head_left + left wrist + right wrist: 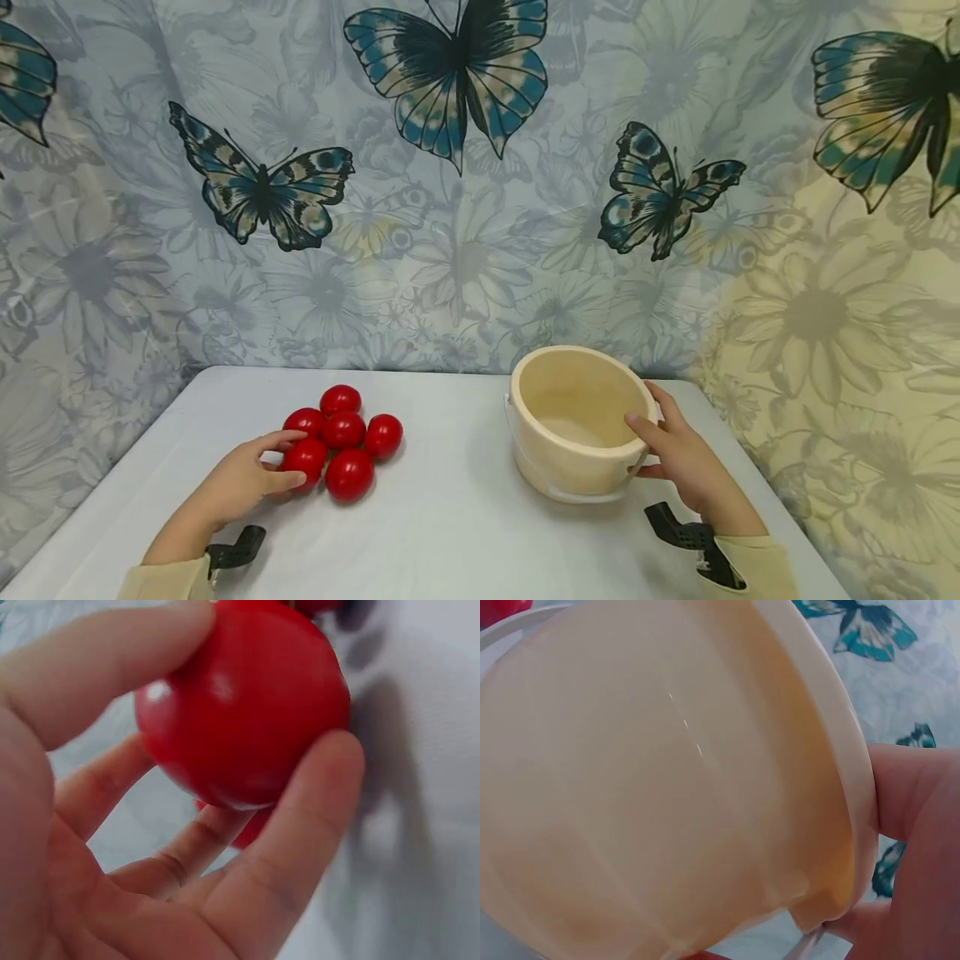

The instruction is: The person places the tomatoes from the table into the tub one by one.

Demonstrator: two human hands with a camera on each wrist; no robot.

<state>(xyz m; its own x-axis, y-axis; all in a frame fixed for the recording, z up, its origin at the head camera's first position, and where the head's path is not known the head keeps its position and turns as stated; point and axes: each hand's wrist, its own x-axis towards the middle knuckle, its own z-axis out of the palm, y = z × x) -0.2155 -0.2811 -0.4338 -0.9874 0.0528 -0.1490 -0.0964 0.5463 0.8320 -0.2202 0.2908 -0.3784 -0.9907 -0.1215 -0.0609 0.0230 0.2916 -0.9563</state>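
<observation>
My left hand (243,483) pinches a glossy red tomato (303,461) between thumb and fingers, at the near left of a cluster of tomatoes. In the left wrist view that tomato (247,705) fills the space between the fingers, with part of another red one below it. Several more tomatoes (349,476) lie close together on the white table. My right hand (693,458) grips the right side of a cream bucket (570,467), thumb over the rim and other fingers outside. From the right wrist, the bucket's wall (652,772) takes up most of the view.
The bucket's thin handle (577,498) hangs down across its front. Behind the white table (450,542) hangs a cloth (465,275) printed with butterflies and flowers, and it runs along both sides too. A dark wrist mount (236,546) sits by the left sleeve.
</observation>
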